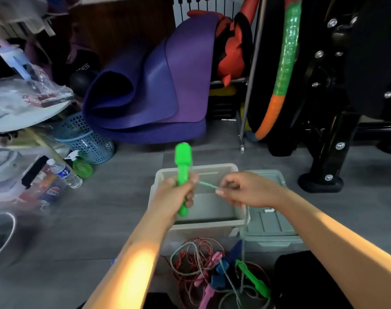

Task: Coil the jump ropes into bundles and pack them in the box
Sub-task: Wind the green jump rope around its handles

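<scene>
Overhead, left hand (pixel 175 195) grips green handle (pixel 183 172); right hand (pixel 245 190) pinches rope (pixel 209 185).

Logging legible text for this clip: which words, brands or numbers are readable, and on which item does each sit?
"NESS": white letters on the dark bag behind the purple mat; the start of the word is hidden.
Red, white and blue round logo on the can at left: no letters readable.
Label on the water bottle: too small and blurred to read.
Packets on the white shelf: print blurred.
</scene>
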Available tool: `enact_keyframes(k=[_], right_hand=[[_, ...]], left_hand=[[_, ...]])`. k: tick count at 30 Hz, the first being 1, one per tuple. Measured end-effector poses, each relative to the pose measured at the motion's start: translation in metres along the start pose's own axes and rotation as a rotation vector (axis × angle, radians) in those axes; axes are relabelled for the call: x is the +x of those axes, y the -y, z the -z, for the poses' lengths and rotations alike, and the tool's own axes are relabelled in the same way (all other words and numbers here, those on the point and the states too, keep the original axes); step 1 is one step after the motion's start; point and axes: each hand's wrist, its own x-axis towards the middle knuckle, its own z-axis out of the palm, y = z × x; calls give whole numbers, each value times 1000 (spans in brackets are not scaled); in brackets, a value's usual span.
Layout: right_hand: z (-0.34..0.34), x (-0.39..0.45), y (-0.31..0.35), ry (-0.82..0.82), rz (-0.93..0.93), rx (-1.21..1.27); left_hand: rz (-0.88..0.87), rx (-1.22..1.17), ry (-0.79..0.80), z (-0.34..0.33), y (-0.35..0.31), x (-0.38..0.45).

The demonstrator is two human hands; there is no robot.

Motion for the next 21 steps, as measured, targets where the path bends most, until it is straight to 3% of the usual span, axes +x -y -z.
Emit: enact_keyframes(k=[3,4,6,8,9,12,18,21], right_hand=[[11,-1,-16,185,-146,-265],[16,0,-21,141,-183,-279],[22,2,-27,-106,-204,-195],[26,4,-29,-356,-143,-156],[26,4,-27,-406,-103,-177],[18,2,-16,-360,0,-235],[-3,9,-2,-357,267,-231],[-1,9,-2,-342,224,-215]], left_hand=[[-100,-230,-271,26,-14,13],[-138,-161,-328,35,-16,15],[-152,149,-357,43,-14,12],[-110,331,-296,37,-9,7],[-94,347,-262,33,-5,7],[-100,287,-170,20,0,5],[-86,163,210,-8,10,-3],[-72,195,125,-10,12,-1]])
